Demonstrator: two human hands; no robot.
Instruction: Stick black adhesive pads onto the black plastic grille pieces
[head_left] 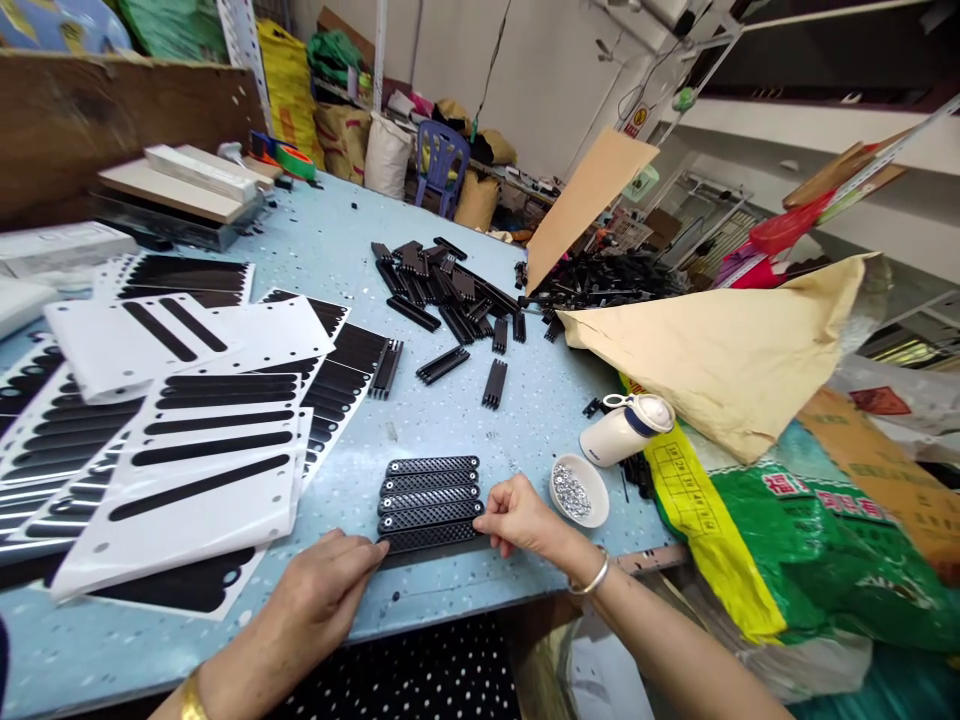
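Several black perforated strips (429,497) with rounded ends lie side by side in a stack near the table's front edge. Small silvery round pieces show at some of their ends. My left hand (330,580) has its fingers curled together, with the fingertips against the left end of the nearest strip. At the right end of that strip, my right hand (519,515) is closed in a pinch; anything between its fingertips is too small or hidden to make out. A white bowl (598,496) holding small shiny metal pieces (570,492) stands just right of my right hand.
White sheets with black strip-shaped stickers (217,480) cover the table's left side. Short black ribbed pieces (442,285) lie heaped farther back. A white bottle (622,432), brown paper (720,345) and a green and yellow sack (810,540) are at the right.
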